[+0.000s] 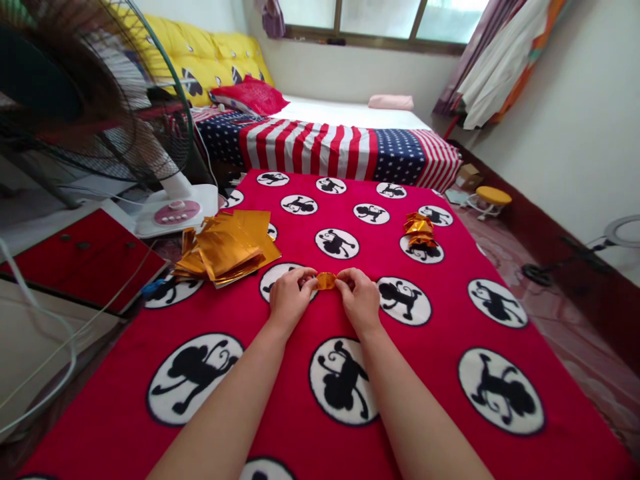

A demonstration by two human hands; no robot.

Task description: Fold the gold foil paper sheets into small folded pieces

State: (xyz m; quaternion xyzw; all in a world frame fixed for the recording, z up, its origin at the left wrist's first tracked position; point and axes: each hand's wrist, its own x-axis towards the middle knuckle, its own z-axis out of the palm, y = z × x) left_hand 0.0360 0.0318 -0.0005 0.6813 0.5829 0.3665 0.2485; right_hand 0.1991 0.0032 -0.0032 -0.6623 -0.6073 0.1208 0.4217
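Between my two hands is a small piece of gold foil paper, rolled or folded into a short, rounded shape. My left hand pinches its left end, and my right hand pinches the right end. Both hands are just above or resting on the red cloth; I cannot tell which. A loose pile of flat gold foil sheets lies to the left, beyond my left hand. Several folded gold foil pieces are bunched together at the right, farther back.
An electric fan stands at the left, beside a red panel. Behind the cloth is a bed with a flag-patterned cover, a red pillow and a yellow cushion. A yellow stool stands at the right.
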